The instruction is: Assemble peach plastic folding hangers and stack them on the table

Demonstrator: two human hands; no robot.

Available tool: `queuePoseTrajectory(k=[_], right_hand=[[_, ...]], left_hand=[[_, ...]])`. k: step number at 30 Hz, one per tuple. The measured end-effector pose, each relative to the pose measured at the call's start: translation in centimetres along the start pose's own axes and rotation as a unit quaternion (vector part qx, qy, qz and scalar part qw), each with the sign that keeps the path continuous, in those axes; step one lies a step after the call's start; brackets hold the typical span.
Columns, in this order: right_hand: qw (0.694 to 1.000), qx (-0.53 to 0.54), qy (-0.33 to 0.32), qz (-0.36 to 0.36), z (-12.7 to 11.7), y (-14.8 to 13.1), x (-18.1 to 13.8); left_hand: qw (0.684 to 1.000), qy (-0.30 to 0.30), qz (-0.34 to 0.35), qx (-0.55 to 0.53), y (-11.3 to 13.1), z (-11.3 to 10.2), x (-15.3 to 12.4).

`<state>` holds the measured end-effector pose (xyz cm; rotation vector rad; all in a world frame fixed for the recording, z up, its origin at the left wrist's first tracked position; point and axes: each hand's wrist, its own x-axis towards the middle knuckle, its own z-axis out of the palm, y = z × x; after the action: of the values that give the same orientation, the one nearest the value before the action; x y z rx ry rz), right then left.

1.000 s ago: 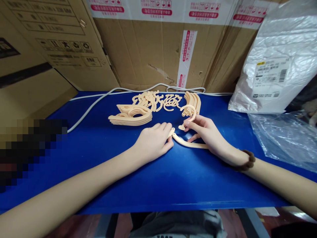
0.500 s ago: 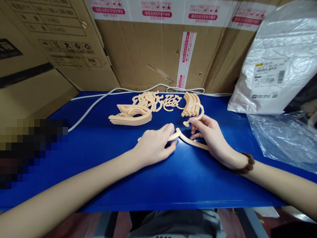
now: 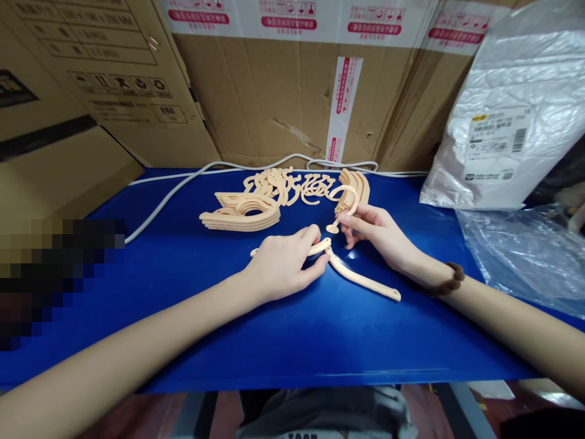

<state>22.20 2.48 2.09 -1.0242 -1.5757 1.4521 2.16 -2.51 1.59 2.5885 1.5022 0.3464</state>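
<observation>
My left hand [image 3: 287,259] is closed around a beige curved plastic hanger arm [image 3: 320,247], whose two ends stick out past the fingers. A second hanger arm [image 3: 365,280] lies on the blue table, slanting down to the right, its upper end close to or touching my left fingertips. Whether the two arms are joined I cannot tell. Between thumb and fingers, my right hand [image 3: 372,228] pinches a beige hanger hook [image 3: 351,198]. The hook's round flat foot [image 3: 333,229] points down, just above the end of the arm in my left hand.
Stacked hanger pieces [image 3: 242,213], a heap of loose parts [image 3: 274,183], several hooks [image 3: 315,186] and more curved arms [image 3: 361,183] lie at the back. Behind them runs a white cable [image 3: 219,164] before cardboard boxes [image 3: 283,91]. A white plastic package [image 3: 493,134] and clear film [image 3: 525,256] are at right.
My right hand has moved left with the hook, bringing its foot nearer the left hand. The second hanger arm now lies lower on its right side, free of the right hand.
</observation>
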Motion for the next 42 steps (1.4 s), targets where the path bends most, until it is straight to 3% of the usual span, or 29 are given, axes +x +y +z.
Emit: queuePoseTrajectory(k=[6, 16, 22, 32, 42], right_hand=[[0.999, -0.007, 0.010, -0.051, 0.2, 0.8, 0.6], [0.994, 0.091, 0.053, -0.007, -0.2, 1.0, 0.7], [0.996, 0.088, 0.019, -0.007, -0.5, 1.1, 0.8], [0.996, 0.077, -0.036, -0.021, -0.8, 1.2, 0.7], [0.998, 0.041, -0.033, -0.020, -0.7, 1.0, 0.6]], left_hand=[[1.000, 0.006, 0.009, 0.020, -0.6, 0.4, 0.3], [0.996, 0.075, 0.052, -0.020, -1.5, 0.8, 0.3], [0.992, 0.078, 0.079, -0.060, -1.7, 1.1, 0.4], [0.986, 0.109, 0.121, -0.037, -1.9, 1.6, 0.3], [0.963, 0.196, 0.164, 0.084, -1.9, 2.2, 0.3]])
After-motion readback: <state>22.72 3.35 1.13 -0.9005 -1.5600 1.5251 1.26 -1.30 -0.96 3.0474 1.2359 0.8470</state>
